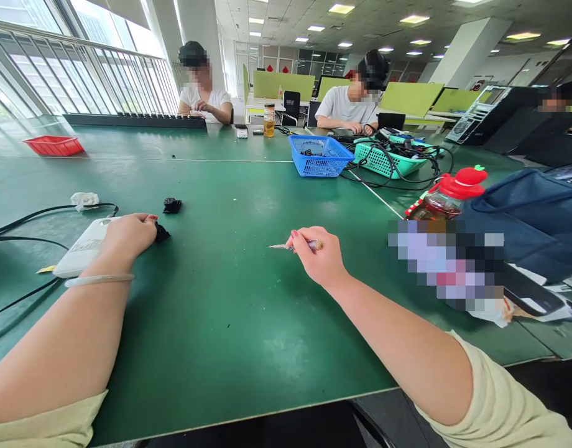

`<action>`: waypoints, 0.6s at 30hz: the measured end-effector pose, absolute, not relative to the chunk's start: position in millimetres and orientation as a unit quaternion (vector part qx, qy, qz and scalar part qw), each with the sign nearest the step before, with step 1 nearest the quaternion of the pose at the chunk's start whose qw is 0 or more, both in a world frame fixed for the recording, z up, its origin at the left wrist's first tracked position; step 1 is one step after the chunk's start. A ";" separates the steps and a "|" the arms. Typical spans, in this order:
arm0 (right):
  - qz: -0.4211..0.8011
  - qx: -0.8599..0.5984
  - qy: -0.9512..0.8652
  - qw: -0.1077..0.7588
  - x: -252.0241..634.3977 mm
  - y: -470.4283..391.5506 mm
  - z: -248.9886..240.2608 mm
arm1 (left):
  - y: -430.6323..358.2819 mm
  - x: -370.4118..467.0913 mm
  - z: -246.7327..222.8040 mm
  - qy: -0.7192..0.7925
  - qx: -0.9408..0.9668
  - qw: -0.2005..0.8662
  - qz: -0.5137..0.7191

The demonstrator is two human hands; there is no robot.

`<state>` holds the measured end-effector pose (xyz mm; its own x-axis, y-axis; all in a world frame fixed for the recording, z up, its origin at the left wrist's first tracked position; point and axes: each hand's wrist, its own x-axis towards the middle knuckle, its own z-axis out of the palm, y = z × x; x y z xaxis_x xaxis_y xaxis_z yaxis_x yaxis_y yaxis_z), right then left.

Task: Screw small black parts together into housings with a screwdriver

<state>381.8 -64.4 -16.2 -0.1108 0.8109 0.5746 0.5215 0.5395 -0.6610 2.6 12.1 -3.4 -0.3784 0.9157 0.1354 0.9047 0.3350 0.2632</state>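
Note:
My left hand point(127, 235) rests on the green table point(230, 298) with its fingers closed over a small black part point(161, 233) that sticks out at the fingertips. A second small black part point(171, 205) lies just beyond it, untouched. My right hand point(316, 255) is held above the middle of the table and grips a thin pointed tool point(286, 247), whose metal tip points left. A bracelet sits on my left wrist. A white flat device point(78, 256) lies under and beside my left wrist.
Black cables point(29, 218) and a crumpled tissue point(84, 199) lie at the left. A blue basket point(319, 155), a teal basket point(391, 158) of cables and a red tray point(54, 145) stand further off. A red-capped bottle point(447, 196) and dark blue bag point(533, 218) sit at right. Two people work at the far side.

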 end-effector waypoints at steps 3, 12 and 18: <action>0.148 -0.457 -0.729 0.487 382.1 -64.7 -16.1 | 11.0 8.0 -0.4 0.846 0.512 0.047 0.138; 0.139 -0.453 -0.732 0.490 382.4 -64.2 -15.6 | 11.4 3.2 -1.3 0.830 0.537 -0.001 0.149; 0.140 -0.456 -0.733 0.486 382.2 -64.3 -15.3 | 10.8 2.3 -4.0 0.806 0.563 -0.017 0.184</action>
<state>382.2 -64.3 -15.3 -0.1133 0.8041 0.5836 0.5314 0.5453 -0.6483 2.3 10.8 -4.0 -0.3661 0.9008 0.2335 0.9130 0.2992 0.2773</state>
